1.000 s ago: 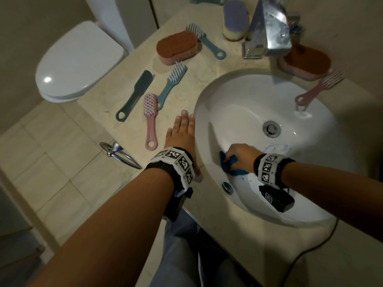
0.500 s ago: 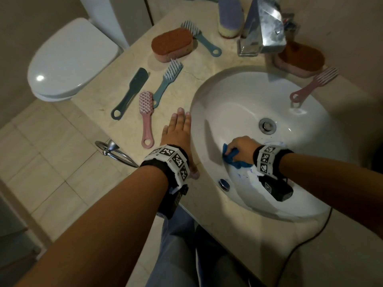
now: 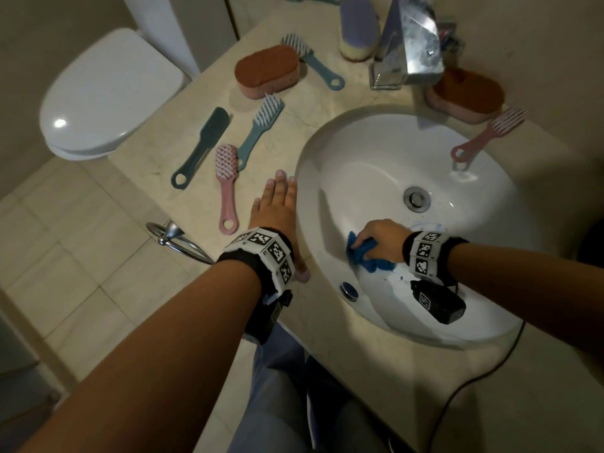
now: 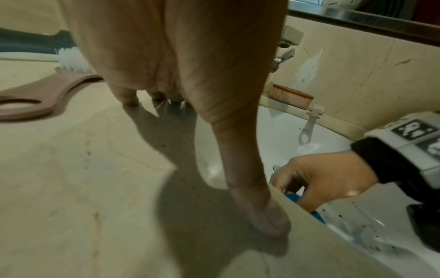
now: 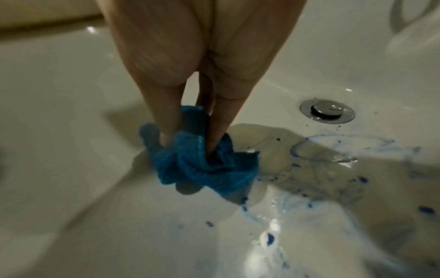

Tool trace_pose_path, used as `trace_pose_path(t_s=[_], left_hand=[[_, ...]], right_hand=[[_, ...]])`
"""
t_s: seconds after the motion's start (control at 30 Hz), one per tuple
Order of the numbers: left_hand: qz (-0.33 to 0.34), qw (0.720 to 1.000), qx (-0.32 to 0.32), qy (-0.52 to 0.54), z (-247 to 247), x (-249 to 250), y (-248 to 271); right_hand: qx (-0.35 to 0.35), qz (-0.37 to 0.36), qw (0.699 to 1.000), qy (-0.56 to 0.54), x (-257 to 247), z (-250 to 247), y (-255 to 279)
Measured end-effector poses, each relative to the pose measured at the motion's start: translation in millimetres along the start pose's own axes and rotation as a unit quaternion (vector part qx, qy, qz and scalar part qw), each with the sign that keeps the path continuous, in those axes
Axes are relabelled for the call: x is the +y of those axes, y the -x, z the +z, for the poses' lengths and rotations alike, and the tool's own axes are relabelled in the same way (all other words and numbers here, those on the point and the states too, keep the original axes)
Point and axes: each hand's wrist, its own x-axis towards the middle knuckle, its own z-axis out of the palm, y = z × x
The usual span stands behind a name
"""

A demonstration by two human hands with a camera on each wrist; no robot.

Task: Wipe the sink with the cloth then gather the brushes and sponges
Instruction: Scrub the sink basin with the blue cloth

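Observation:
My right hand point(image 3: 376, 238) grips a bunched blue cloth point(image 3: 367, 256) point(image 5: 202, 165) against the near-left inner wall of the white sink point(image 3: 376, 152). Blue smears and specks point(image 5: 333, 150) mark the basin near the drain point(image 3: 415, 198). My left hand point(image 3: 277, 207) lies flat on the beige counter point(image 3: 157, 168) by the sink's left rim, fingers straight, thumb point(image 4: 262, 212) at the rim. Left of it lie a pink brush point(image 3: 226, 184), a blue-grey brush point(image 3: 260, 132) and a dark brush point(image 3: 202, 147). A brown sponge point(image 3: 266, 71) sits behind them.
Chrome faucet point(image 3: 407, 44) stands at the back, with a purple sponge point(image 3: 358, 26) and another blue brush point(image 3: 313, 62) to its left. A second brown sponge point(image 3: 465, 93) and pink brush point(image 3: 487, 135) lie at the sink's far right rim. A toilet point(image 3: 104, 96) is left of the counter.
My right hand has slid the cloth a little up and toward the centre of the basin's near wall. My left hand stays flat on the counter.

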Motion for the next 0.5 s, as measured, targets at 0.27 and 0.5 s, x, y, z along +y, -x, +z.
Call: trace_pose_path(t_s=[0.27,0.5], left_hand=[[-0.007,1.0,-0.011,-0.005,0.5,1.2,-3.1],[-0.005,1.0,-0.007,-0.003,-0.5,1.7,-1.3]], right_hand=[[-0.068,-0.063,0.994,0.057,-1.3,15.8,5.5],[-0.043,-0.032,0.997,0.047,9.1,-0.2,-5.6]])
